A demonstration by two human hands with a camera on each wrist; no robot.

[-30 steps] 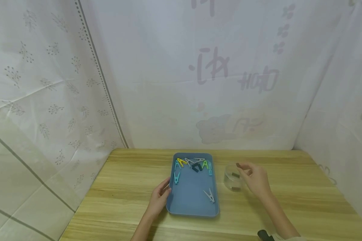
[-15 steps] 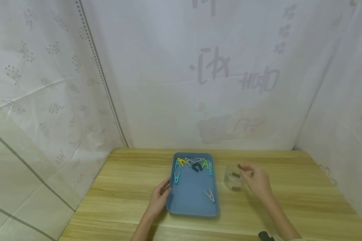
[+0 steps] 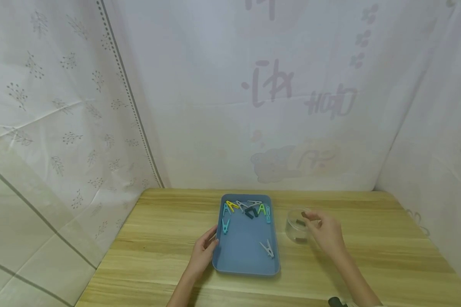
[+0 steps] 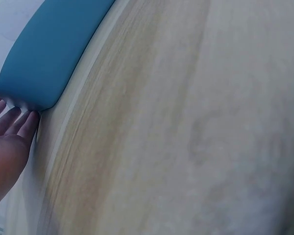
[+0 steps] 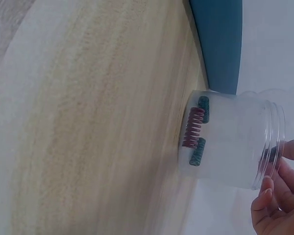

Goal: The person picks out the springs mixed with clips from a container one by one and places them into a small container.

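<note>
Right grip (image 3: pixel 326 233), dark piece (image 3: pixel 304 214) pinched at tip, by clear jar's rim (image 5: pixel 276 117)

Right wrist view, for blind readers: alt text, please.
A right hand pinches a small dark piece at the mouth of a clear jar. Inside lie a ribbed reddish piece and two green pieces; nearby, a blue tray.

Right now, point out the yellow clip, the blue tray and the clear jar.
Yellow clip (image 3: pixel 230 205): head view, on its body.
Blue tray (image 3: pixel 243 253): head view, bare floor.
Clear jar (image 5: pixel 230 142): right wrist view, side wall.
</note>
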